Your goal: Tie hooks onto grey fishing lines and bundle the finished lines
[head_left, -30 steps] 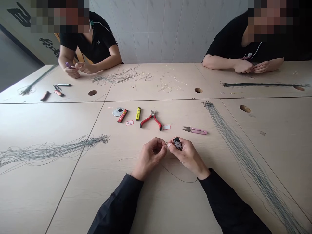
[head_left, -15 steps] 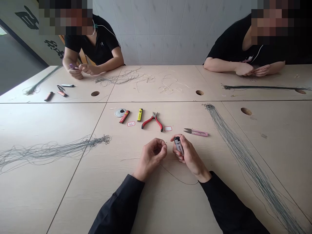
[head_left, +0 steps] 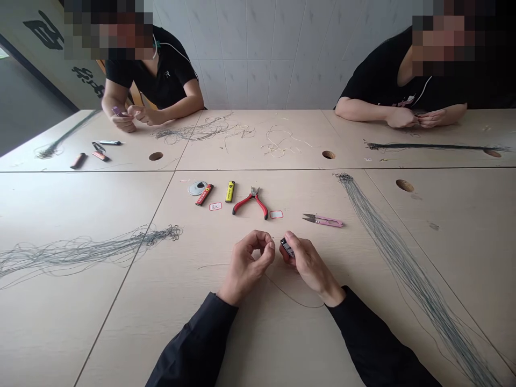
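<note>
Along a pale wooden worktop (head_left: 100,322), a loose hank of thin grey line (head_left: 80,250) sprawls at far left, while across the table a co-worker's hands (head_left: 135,115) hold a small purple object (head_left: 117,111) near a few small tools. At centre, the person's black-sleeved left hand (head_left: 250,266) rests above the worktop, its thumb and fingers (head_left: 266,239) closed in a tight pinch; whatever they grip is too small to make out, though a fine dark line (head_left: 292,296) curves across the worktop just below the hands. Just beside it, the right hand (head_left: 311,267) curls its fingers (head_left: 300,244) around a black-and-silver lighter (head_left: 287,248), partly hidden in the grip and held close to the left fingertips. Farther up the table lie a round disc (head_left: 197,188), a red-and-black pack (head_left: 204,194), a yellow lighter (head_left: 229,191), red-handled pliers (head_left: 250,203), and pink-handled thread snips (head_left: 322,220), with small labels (head_left: 276,214) between them. A long bundle of grey line (head_left: 415,269) runs down the right side, and at far right a second co-worker's hands (head_left: 419,118) meet above a dark strand (head_left: 435,146).
</note>
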